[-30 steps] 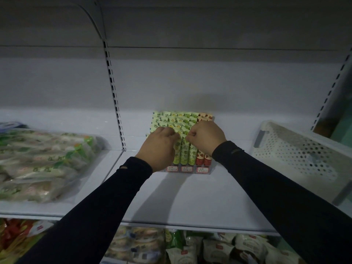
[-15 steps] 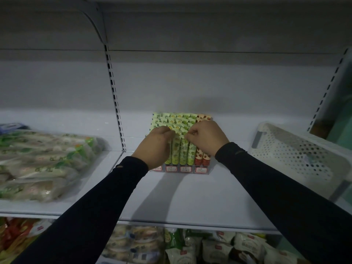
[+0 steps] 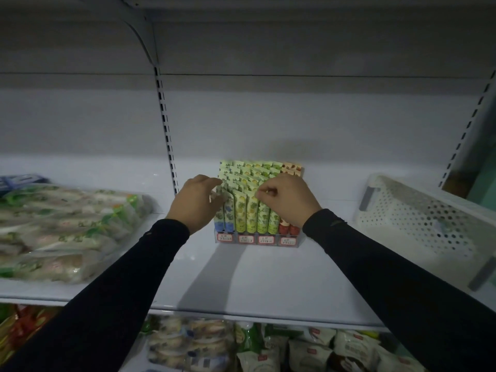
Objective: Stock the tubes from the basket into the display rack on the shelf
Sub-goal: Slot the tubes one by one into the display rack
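**Rack almost full, hands at the front row**

The display rack on the shelf looks nearly full of tubes. The left hand pinches a tube at the left column; the right hand has curled fingers on the tube tops, grip unclear. The basket stands right, contents not visible.

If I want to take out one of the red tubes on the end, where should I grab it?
Probably by its flat crimped top. The red tubes stand upright at the right end of the display rack, packed beside the green tubes, so their sides are blocked. Come from above, pinch the top edge between fingers and thumb, and lift straight up. The right hand covers part of them now.
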Tool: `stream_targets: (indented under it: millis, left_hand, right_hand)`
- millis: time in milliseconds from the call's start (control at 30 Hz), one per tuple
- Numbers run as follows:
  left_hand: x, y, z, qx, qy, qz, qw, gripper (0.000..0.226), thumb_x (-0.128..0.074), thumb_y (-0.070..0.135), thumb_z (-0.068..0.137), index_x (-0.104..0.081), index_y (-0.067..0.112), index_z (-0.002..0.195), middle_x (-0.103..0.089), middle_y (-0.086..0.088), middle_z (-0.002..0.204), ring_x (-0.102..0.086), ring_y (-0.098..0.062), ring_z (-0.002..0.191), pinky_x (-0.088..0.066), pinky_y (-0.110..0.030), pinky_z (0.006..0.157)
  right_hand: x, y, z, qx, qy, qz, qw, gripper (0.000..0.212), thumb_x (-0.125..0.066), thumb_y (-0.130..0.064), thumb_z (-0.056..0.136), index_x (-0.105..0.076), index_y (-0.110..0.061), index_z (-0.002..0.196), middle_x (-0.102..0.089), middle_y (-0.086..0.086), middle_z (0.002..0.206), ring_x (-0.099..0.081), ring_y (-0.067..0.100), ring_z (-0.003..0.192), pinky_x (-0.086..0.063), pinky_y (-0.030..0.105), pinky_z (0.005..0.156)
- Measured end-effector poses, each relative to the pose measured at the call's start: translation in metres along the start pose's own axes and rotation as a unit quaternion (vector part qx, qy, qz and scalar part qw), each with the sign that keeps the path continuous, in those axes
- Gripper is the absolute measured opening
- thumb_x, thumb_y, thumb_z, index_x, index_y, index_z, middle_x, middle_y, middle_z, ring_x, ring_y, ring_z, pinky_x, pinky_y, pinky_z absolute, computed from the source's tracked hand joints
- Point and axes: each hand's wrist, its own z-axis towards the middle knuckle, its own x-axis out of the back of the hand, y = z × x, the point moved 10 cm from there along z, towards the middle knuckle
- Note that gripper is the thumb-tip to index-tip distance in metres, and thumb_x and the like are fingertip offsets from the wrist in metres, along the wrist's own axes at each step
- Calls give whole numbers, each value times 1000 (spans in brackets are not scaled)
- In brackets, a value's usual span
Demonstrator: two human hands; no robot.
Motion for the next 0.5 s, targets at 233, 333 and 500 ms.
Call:
stream_targets:
  millis: [233, 333, 500]
  left_hand:
    - [-11, 2, -2, -20, -4, 0, 1000, 29, -60, 23, 97, -68, 16, 124, -62, -13, 117, -57, -31, 109, -43, -34, 89]
    - [-10, 1, -1, -23, 5, 0, 1000, 28, -60, 20, 97, -70, 14, 122, -63, -14, 116, -59, -32, 107, -42, -31, 88]
    - [-11, 3, -1, -36, 14, 0, 999, 24, -64, 16, 94, -73, 11, 116, -65, -15, 107, -61, -34, 99, -42, -30, 82]
  right_hand:
    - [-21, -15, 18, 4, -30, -24, 999, 25, -60, -35, 93, -76, -16, 91, -51, -11, 76, -46, 3, 67, -38, 26, 71]
    - [-29, -17, 21, 1, -44, -41, 998, 27, -61, -32, 93, -76, -12, 84, -63, -2, 84, -54, 10, 71, -44, 26, 79]
    - [-34, -11, 26, -11, -49, -58, 997, 37, -60, -23, 93, -66, -5, 61, -69, 10, 77, -65, 23, 72, -37, 19, 78]
